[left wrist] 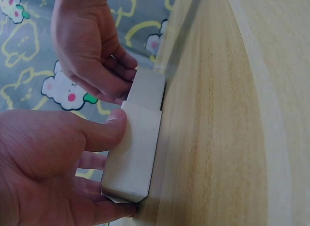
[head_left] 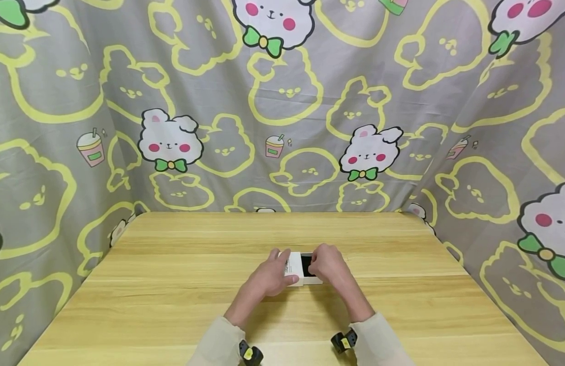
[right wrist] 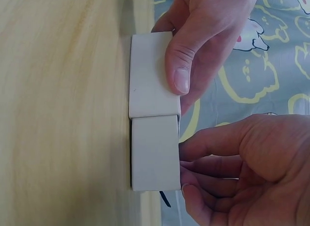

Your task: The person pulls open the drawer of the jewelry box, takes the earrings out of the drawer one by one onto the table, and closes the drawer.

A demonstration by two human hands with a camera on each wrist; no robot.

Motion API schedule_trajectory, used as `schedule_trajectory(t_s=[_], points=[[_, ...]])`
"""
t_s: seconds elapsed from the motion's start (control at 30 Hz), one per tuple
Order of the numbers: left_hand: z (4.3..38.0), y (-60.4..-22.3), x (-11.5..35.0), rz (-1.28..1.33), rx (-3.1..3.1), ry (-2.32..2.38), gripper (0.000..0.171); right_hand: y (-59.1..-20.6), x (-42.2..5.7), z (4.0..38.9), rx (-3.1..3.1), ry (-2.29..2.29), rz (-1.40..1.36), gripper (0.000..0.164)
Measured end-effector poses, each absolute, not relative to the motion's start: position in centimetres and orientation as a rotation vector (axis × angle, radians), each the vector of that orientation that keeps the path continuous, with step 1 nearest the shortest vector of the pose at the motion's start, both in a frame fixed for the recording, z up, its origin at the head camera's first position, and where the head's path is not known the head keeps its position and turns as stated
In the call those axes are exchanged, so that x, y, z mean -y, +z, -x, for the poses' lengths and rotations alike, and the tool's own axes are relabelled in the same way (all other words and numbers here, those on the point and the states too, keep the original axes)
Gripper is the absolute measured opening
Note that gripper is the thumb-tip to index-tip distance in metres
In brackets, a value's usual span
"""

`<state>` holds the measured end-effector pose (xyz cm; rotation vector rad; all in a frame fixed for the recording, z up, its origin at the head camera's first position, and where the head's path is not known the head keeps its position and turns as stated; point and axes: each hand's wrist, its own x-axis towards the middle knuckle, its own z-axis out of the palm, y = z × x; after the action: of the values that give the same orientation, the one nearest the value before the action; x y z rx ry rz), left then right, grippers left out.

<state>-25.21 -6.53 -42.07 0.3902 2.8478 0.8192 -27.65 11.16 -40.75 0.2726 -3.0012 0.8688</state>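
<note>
A small white drawer box lies on the wooden table. My left hand (head_left: 271,274) grips its outer sleeve (head_left: 295,268), thumb along the near side and fingers round the far side and end. The inner drawer (right wrist: 155,153) is partly slid out to the right, and its black inside (head_left: 306,265) shows between the hands. Over the drawer, my right hand (head_left: 329,263) has curled fingers reaching in at the rim; the drawer wall hides the fingertips, so I cannot tell what they hold. A thin black ribbon (right wrist: 165,199) sticks out at the drawer's outer end.
The light wooden table (head_left: 173,284) stretches round the box on all sides. Behind it and at both sides hangs a grey curtain (head_left: 305,178) with cartoon rabbits. Dark wrist straps (head_left: 251,353) sit at both cuffs.
</note>
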Motion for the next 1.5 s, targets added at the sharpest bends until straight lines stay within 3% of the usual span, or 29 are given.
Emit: schedule_trajectory(t_s=[1.5], points=[[25.36, -42.13, 6.58, -0.407, -2.859, 0.799, 0.077, -39.81, -12.00, 27.86, 2.961, 0.910, -0.267, 0.019]])
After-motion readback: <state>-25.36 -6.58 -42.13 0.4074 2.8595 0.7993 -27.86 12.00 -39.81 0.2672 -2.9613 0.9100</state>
